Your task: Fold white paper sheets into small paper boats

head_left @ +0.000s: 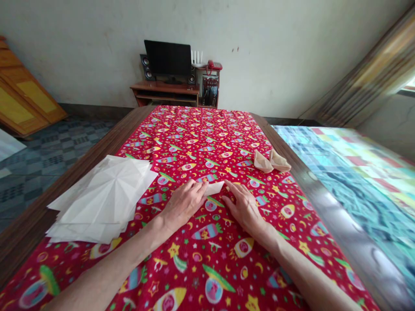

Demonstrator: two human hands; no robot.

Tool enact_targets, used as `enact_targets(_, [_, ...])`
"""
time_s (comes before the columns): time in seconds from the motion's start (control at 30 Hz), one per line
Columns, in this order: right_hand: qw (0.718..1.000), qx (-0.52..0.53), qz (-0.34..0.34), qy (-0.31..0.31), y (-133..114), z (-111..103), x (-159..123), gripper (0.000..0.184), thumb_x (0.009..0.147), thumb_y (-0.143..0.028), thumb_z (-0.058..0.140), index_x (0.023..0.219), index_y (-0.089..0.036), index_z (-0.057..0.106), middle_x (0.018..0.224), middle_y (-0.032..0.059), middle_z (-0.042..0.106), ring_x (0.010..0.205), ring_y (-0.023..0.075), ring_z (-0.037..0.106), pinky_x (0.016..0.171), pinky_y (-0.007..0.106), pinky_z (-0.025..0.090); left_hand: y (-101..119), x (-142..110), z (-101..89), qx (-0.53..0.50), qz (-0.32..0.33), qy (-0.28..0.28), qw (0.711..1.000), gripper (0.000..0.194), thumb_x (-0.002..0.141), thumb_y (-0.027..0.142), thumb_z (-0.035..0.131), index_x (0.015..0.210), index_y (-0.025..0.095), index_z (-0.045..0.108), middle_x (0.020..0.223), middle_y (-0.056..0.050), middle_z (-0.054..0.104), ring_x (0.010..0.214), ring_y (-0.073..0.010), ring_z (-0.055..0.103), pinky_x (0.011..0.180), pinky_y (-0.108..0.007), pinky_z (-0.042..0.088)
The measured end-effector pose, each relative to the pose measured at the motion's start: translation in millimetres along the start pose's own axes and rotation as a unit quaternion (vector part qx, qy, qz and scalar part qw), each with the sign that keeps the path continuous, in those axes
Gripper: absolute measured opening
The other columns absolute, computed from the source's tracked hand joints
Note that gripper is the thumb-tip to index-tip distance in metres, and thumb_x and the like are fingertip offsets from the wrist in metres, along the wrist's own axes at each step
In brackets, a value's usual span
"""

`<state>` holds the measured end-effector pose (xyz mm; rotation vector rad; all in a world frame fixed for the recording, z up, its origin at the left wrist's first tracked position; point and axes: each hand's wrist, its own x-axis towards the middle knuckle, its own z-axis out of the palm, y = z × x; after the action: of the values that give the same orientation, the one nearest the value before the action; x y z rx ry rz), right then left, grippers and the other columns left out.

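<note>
Both my hands rest on a red cloth (207,259) printed with rockets, spread over a wooden table. Between them lies a small folded white paper (214,188). My left hand (183,203) lies flat over its left part, fingers stretched together and pressing down. My right hand (244,207) lies flat at its right end, fingers extended and touching the paper's tip. Much of the paper is hidden under my left fingers.
A stack of creased white sheets (103,198) lies at the left of the cloth. A folded beige paper shape (270,161) sits at the right. Bare wooden table edges (97,151) flank the cloth. A desk with a monitor (168,60) stands against the far wall; a patterned bed (356,181) is at right.
</note>
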<state>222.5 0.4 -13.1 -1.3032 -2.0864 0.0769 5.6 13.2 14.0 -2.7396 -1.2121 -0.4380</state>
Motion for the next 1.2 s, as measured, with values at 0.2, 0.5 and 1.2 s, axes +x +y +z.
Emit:
enact_targets(0.2, [0.997,0.047,0.054,-0.002,-4.8,2.0,7.6,0.042,0.083,-0.023,0.059,0.125,-0.02,0.056,0.108,0.0101,0.067,0.1,0.0251,0.062,0.084,0.04,0.053,-2.8,-0.8,-2.7,0.008,0.004,-0.018,1.0,0.037,0.097,0.027,0.04,0.131,0.013,0.046,0.104,-0.01,0.064,0.1,-0.0226,0.056,0.085,-0.033,0.047])
enact_targets(0.5, [0.946,0.279,0.157,-0.041,-15.1,19.2,28.7,0.042,0.082,-0.023,0.059,0.124,-0.021,0.057,0.102,0.0048,0.071,0.085,0.0179,0.068,0.077,0.032,0.054,-1.1,1.5,-1.3,-0.116,-0.064,0.007,0.991,0.031,0.094,0.021,0.046,0.124,0.02,0.053,0.108,-0.006,0.063,0.104,-0.0203,0.056,0.093,-0.035,0.047])
enact_targets(1.2, [0.88,0.438,0.172,-0.07,-31.9,13.8,25.9,0.027,0.086,-0.039,0.06,0.105,-0.023,0.07,0.096,0.0024,0.072,0.086,0.02,0.065,0.078,0.029,0.05,17.4,1.4,8.9,-0.361,-0.13,0.078,0.92,0.045,0.092,0.021,0.04,0.135,0.009,0.045,0.126,-0.016,0.055,0.118,-0.0213,0.053,0.102,-0.035,0.045])
